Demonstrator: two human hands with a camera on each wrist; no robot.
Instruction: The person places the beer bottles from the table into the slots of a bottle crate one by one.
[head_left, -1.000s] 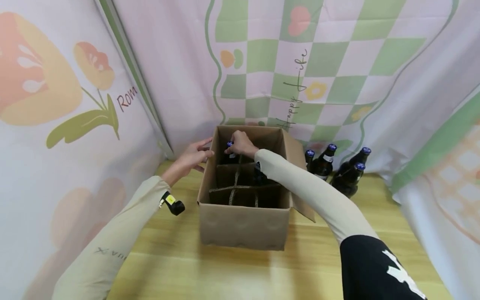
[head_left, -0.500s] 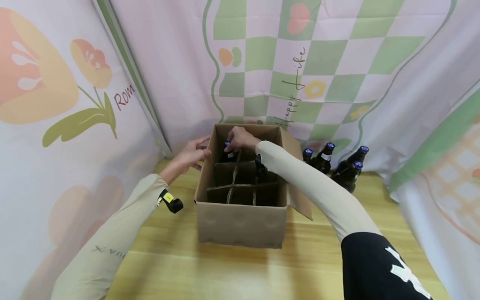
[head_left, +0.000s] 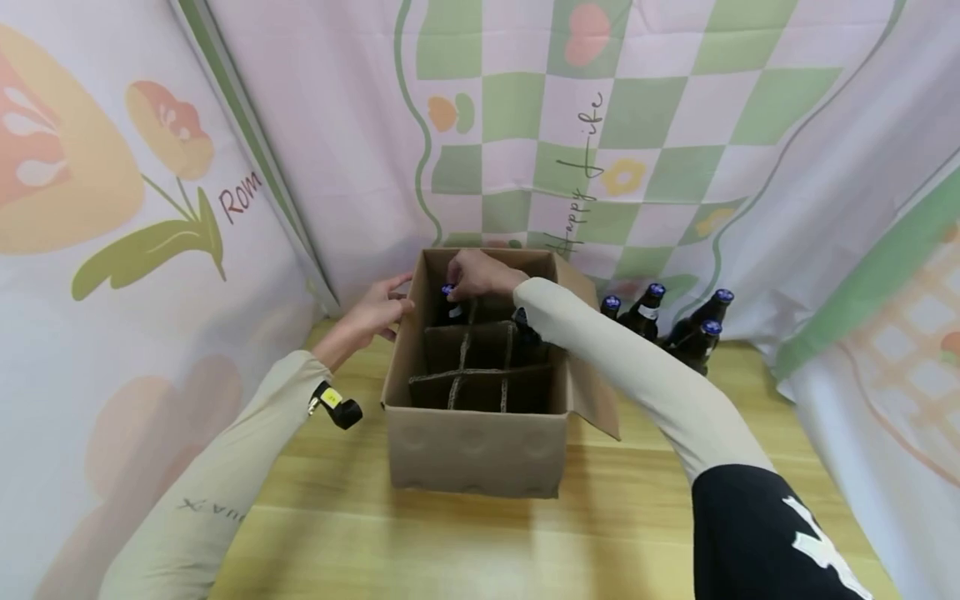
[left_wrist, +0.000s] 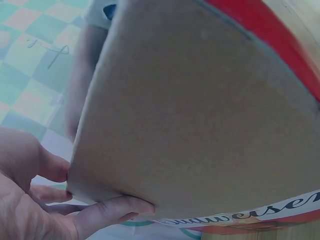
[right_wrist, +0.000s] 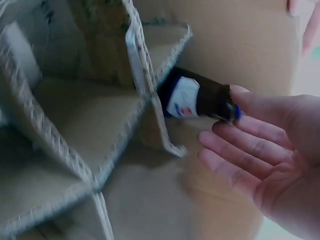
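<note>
An open cardboard box [head_left: 476, 454] stands on the table with cardboard dividers [head_left: 457, 372] forming compartments inside. My right hand [head_left: 483, 275] reaches into its far left compartment. There it pinches the blue-capped top of a dark beer bottle [right_wrist: 210, 100] between thumb and fingers. The bottle stands in the compartment, its white neck label showing and its lower body hidden by the dividers. My left hand [head_left: 371, 312] is at the box's far left corner. In the left wrist view its fingers [left_wrist: 125, 206] lie fairly straight against the side panel.
Several dark beer bottles [head_left: 693, 342] with blue caps stand on the wooden table [head_left: 480, 550] right of the box. A box flap [head_left: 592, 400] hangs out on that side. Patterned curtains [head_left: 510, 108] enclose the back and sides. Red and white printing [left_wrist: 285, 205] marks the box.
The bottle under my right hand sits slightly lower in its compartment, and more of its cap and neck shows. My left hand keeps its place at the box's side. The view has shifted slightly.
</note>
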